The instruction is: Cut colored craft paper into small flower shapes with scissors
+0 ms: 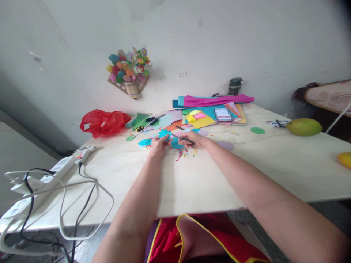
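Near the middle of the table, my left hand (pixel 159 144) pinches a blue paper piece (pixel 164 134) with a scalloped edge. My right hand (pixel 193 139) is closed on the black handles of a pair of scissors (pixel 187 140), whose blades point left toward the blue paper. Whether the blades touch the paper is too small to tell. Another blue scalloped piece (pixel 145 143) lies just left of my left hand. Small coloured paper scraps (pixel 186 153) are scattered on the tabletop below and between both hands.
Behind my hands lie coloured papers (pixel 203 118), a phone (pixel 223 115) and black-handled scissors (pixel 152 119). A red plastic bag (pixel 102 122) sits back left, a power strip (pixel 46 182) with looping cables at left. A green-yellow fruit (pixel 304 126) rests at right.
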The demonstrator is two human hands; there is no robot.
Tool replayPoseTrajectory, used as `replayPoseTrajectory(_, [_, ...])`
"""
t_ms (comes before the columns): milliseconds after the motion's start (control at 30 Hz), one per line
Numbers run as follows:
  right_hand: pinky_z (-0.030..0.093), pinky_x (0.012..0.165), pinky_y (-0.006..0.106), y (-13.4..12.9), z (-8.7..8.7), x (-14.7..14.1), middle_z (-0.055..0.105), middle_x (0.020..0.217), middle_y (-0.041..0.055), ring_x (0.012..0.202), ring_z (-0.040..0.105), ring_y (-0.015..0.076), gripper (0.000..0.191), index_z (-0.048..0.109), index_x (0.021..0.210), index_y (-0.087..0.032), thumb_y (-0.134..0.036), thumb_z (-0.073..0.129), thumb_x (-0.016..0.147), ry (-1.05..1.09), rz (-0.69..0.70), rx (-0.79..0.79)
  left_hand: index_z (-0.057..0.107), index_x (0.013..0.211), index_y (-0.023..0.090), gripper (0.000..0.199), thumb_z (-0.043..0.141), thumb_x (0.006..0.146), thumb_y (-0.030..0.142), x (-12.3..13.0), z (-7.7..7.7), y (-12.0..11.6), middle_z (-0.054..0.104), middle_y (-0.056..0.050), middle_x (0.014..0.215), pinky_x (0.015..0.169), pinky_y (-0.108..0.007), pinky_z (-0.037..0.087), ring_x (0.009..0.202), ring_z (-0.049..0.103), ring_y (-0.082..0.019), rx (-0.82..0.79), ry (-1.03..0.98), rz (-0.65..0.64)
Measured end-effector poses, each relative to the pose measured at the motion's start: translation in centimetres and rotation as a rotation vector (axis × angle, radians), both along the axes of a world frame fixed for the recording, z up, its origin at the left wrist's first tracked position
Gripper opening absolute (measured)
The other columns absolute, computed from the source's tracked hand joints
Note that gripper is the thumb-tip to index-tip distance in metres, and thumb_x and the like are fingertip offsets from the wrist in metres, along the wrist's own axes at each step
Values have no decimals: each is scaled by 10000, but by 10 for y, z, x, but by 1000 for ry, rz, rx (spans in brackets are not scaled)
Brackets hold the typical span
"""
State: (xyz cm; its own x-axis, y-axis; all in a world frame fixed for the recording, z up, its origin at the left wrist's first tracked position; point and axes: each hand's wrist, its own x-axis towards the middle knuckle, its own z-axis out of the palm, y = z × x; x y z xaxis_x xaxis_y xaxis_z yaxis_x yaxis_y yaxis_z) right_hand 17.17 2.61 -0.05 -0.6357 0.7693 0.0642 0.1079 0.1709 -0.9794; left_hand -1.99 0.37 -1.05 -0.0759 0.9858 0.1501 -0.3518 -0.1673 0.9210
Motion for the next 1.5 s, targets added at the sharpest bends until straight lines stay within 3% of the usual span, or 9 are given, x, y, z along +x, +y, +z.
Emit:
replayPoseTrajectory(300, [244, 292, 149, -11, 13, 4, 596, 503, -13, 338, 485, 54, 256, 528, 718, -137, -351, 618, 825, -52, -22, 35, 645, 655, 122, 298, 819, 525, 326, -1, -2, 1, 625, -22, 552, 469, -241, 435, 434, 523, -97, 16, 28, -35])
replayPoseTrajectory(900, [272, 289, 156, -7, 8, 5, 615, 523, 2, 359, 523, 78, 268, 549, 738, -134, -377, 646, 796, -30, 11, 68, 576, 503, 141, 315, 797, 588, 350, 2, 3, -7, 541, -6, 447, 404, -243, 361, 355, 453, -86, -2, 103, -144])
replayPoseTrajectory(1500, [245, 292, 161, -6, 6, 4, 605, 517, -10, 354, 504, 70, 286, 558, 764, -133, -404, 647, 781, -44, 14, 77, 573, 470, 130, 325, 787, 595, 340, 1, 2, -6, 529, -14, 429, 406, -251, 342, 345, 452, -91, -14, 87, -165])
